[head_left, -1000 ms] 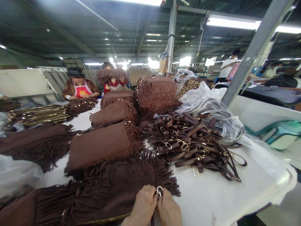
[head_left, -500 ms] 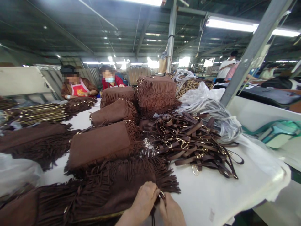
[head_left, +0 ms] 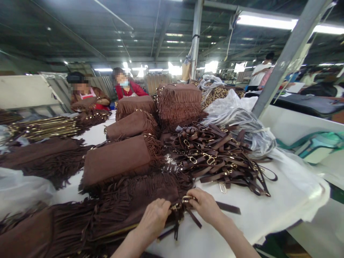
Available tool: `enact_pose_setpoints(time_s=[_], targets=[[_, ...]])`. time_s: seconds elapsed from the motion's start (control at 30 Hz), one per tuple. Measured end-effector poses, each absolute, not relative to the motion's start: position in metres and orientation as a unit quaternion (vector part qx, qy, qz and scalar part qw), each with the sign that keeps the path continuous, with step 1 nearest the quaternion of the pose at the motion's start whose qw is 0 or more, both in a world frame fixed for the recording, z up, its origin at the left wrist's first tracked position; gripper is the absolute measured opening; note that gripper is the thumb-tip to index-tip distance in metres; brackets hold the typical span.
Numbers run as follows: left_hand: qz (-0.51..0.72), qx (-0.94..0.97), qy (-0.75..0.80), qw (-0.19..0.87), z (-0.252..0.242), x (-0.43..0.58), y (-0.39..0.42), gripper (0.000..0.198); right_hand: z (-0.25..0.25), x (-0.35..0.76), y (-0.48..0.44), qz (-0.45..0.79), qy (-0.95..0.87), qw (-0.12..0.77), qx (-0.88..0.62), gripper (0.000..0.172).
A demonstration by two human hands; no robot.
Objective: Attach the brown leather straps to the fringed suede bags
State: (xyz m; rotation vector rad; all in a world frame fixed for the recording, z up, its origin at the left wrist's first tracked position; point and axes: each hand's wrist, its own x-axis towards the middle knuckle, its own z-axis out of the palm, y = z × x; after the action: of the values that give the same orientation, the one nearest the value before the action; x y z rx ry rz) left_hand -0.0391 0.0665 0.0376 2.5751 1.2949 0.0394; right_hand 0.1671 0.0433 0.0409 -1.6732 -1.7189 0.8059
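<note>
A brown fringed suede bag [head_left: 129,211] lies flat on the white table [head_left: 242,215] in front of me. My left hand [head_left: 154,218] pinches the bag's top corner at its gold hardware. My right hand [head_left: 205,205] is closed on a gold clasp [head_left: 186,198] at the end of a brown strap [head_left: 225,207], held against that same corner. The strap trails to the right across the table. Loose strap ends and fringe hang below my hands.
A heap of brown straps with gold clasps [head_left: 215,157] lies just beyond. More fringed bags [head_left: 118,161] are stacked ahead and left, with clear plastic bags [head_left: 242,122] on the right. Two people [head_left: 123,86] work at the far end. A metal post [head_left: 287,57] rises right.
My hands have moved up and away from the near edge and spread apart. The strap now stretches out to the right, and the clasp has come to the bag's corner.
</note>
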Motion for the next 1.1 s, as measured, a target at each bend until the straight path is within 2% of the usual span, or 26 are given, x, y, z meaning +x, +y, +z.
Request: enact_pose_setpoints(time_s=[0.07, 0.17, 0.2, 0.3, 0.43, 0.57, 0.83, 1.1], targets=[[0.017, 0.879, 0.461, 0.115, 0.042, -0.033, 0.076, 0.016, 0.032, 0.161, 0.041, 0.189, -0.659, 0.332, -0.648, 0.023], [0.039, 0.872, 0.471, 0.124, 0.042, -0.026, 0.087, 0.016, 0.003, 0.147, 0.024, -0.004, -0.676, 0.365, -0.640, 0.018], [0.045, 0.870, 0.474, 0.124, 0.040, -0.026, 0.089, 0.016, -0.008, 0.141, 0.016, -0.025, -0.683, 0.359, -0.635, 0.018], [0.080, 0.878, 0.465, 0.076, 0.029, -0.028, 0.091, 0.018, -0.040, 0.123, -0.004, -0.021, -0.685, 0.328, -0.650, 0.015], [0.180, 0.928, 0.327, -0.021, 0.013, -0.034, 0.085, 0.020, -0.055, 0.108, -0.006, -0.039, -0.617, 0.282, -0.733, 0.013], [0.219, 0.946, 0.223, -0.082, 0.000, -0.035, 0.073, 0.022, -0.049, 0.107, 0.010, -0.057, -0.616, 0.257, -0.742, 0.030], [0.254, 0.936, 0.231, -0.080, -0.007, -0.031, 0.071, 0.024, -0.052, 0.125, 0.029, -0.116, -0.706, 0.240, -0.656, 0.035], [0.227, 0.945, 0.222, -0.086, 0.023, -0.044, 0.086, 0.026, -0.039, 0.132, 0.032, -0.165, -0.772, 0.242, -0.564, 0.024]])
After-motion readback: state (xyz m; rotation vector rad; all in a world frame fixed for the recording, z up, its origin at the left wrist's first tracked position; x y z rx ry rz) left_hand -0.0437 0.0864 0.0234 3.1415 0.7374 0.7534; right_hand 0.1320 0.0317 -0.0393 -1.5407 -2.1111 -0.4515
